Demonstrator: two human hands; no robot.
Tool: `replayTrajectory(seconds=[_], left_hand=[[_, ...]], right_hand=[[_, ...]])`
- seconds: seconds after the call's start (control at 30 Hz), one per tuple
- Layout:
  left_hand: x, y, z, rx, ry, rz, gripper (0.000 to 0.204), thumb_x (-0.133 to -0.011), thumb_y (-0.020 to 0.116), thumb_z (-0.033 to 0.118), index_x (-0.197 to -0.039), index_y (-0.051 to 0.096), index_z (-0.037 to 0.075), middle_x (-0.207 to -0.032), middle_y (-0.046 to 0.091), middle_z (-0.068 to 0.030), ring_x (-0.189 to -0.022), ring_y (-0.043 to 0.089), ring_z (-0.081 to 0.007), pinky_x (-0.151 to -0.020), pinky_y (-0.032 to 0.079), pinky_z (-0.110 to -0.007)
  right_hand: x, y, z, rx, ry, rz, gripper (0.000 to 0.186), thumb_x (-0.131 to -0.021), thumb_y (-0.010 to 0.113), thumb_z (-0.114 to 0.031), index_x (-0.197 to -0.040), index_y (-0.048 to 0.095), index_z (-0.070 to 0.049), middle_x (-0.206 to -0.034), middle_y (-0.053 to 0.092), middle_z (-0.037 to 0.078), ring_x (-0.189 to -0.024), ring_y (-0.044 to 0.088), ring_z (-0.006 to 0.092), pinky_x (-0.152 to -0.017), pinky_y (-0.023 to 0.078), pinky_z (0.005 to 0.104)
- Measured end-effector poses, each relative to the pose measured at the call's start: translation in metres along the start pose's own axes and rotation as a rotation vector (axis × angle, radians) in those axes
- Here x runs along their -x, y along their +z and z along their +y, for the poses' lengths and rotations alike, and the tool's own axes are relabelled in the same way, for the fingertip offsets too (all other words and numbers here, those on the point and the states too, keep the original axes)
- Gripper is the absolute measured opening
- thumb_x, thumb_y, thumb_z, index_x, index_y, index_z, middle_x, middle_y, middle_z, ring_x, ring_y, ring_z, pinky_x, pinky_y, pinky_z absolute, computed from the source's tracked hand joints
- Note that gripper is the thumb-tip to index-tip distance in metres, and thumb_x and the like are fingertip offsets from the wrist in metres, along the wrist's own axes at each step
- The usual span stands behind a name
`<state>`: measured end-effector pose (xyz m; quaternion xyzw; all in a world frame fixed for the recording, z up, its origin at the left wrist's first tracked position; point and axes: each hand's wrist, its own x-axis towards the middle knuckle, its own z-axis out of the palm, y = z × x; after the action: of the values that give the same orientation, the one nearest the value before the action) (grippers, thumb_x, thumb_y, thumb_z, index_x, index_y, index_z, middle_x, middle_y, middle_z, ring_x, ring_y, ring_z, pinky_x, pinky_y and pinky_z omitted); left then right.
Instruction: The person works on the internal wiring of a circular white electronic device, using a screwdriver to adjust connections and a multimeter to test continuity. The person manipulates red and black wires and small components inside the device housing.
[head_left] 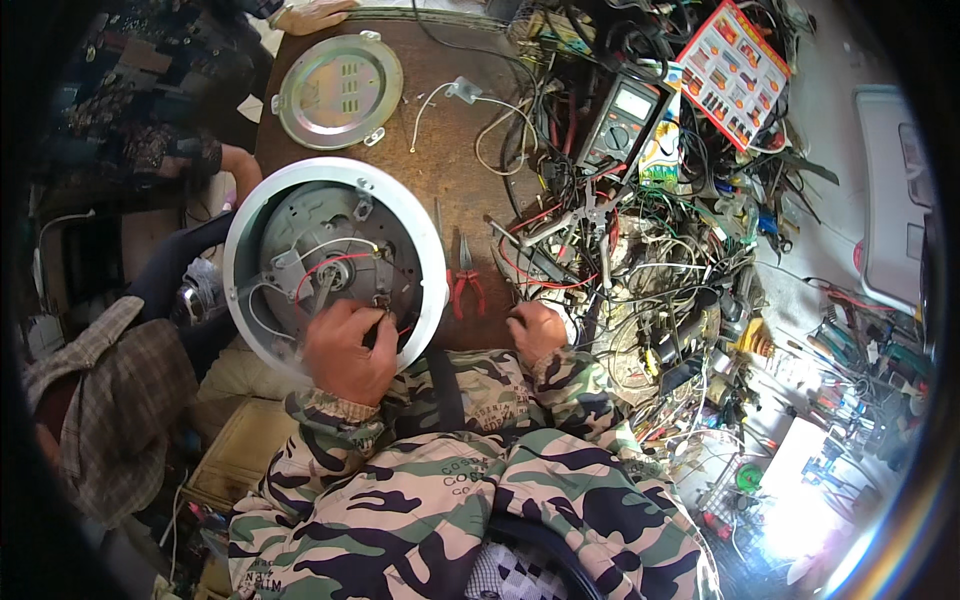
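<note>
A round white-rimmed metal housing (433,270) lies at the table's near left, its open side facing up. Inside it are a central shaft, a white capacitor-like block (288,272), and red and white wires. My left hand (350,350) reaches over its near rim, thumb and forefinger pinched beside a small terminal (380,299); what they hold is too small to make out. My right hand (537,332) rests curled at the near table edge, its fingers closed and their inside hidden. Between housing and right hand lie red-handled needle-nose pliers (466,284).
A round metal cover (335,120) and a small block with loose wires (464,90) lie farther back. Tangled wires, a multimeter (622,118) and a wire stripper (590,212) crowd the right. Another person's arm (240,170) is at the left; a hand (312,16) rests at the far edge.
</note>
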<state>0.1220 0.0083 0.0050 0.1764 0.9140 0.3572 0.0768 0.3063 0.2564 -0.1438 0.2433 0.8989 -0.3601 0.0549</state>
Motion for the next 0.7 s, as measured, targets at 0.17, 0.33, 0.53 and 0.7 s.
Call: replayTrajectory(seconds=[0.17,0.33,0.53,0.7], left_hand=[[0.0,0.001,0.003,-0.037,-0.01,0.0,0.006,-0.078,0.077,0.009,-0.082,0.075,0.006,-0.085,0.07,-0.0127,-0.08,0.067,-0.0362,-0.072,0.052,-0.045],[-0.002,0.0,0.003,0.01,-0.006,-0.034,0.009,-0.082,0.076,0.006,-0.086,0.074,-0.001,-0.088,0.071,-0.0173,-0.079,0.07,-0.0355,-0.069,0.054,-0.042],[0.0,0.001,0.002,0.008,0.014,-0.026,0.007,-0.08,0.077,0.003,-0.085,0.074,0.001,-0.086,0.07,-0.0163,-0.077,0.068,-0.0358,-0.069,0.052,-0.043],[0.0,0.002,0.004,0.043,-0.017,-0.033,0.006,-0.081,0.077,0.002,-0.086,0.074,0.0,-0.086,0.07,-0.0164,-0.077,0.069,-0.0357,-0.068,0.053,-0.041]], right_hand=[[0.002,0.023,-0.021,-0.033,-0.082,-0.075,0.018,-0.083,0.077,-0.017,-0.098,0.07,-0.009,-0.092,0.067,0.015,-0.086,0.067,0.041,-0.075,0.055,0.0492],[-0.003,0.02,-0.028,-0.008,-0.051,-0.088,0.017,-0.084,0.076,-0.019,-0.097,0.07,-0.008,-0.09,0.068,0.016,-0.085,0.068,0.0399,-0.075,0.055,0.0491],[0.005,0.03,-0.012,0.128,0.024,0.247,0.019,-0.086,0.075,-0.02,-0.099,0.068,-0.008,-0.094,0.07,0.016,-0.08,0.069,0.0394,-0.068,0.055,0.0491],[0.009,0.013,-0.013,0.176,0.146,0.063,0.019,-0.09,0.071,-0.023,-0.1,0.071,-0.007,-0.095,0.071,0.017,-0.084,0.069,0.0398,-0.072,0.056,0.0494]])
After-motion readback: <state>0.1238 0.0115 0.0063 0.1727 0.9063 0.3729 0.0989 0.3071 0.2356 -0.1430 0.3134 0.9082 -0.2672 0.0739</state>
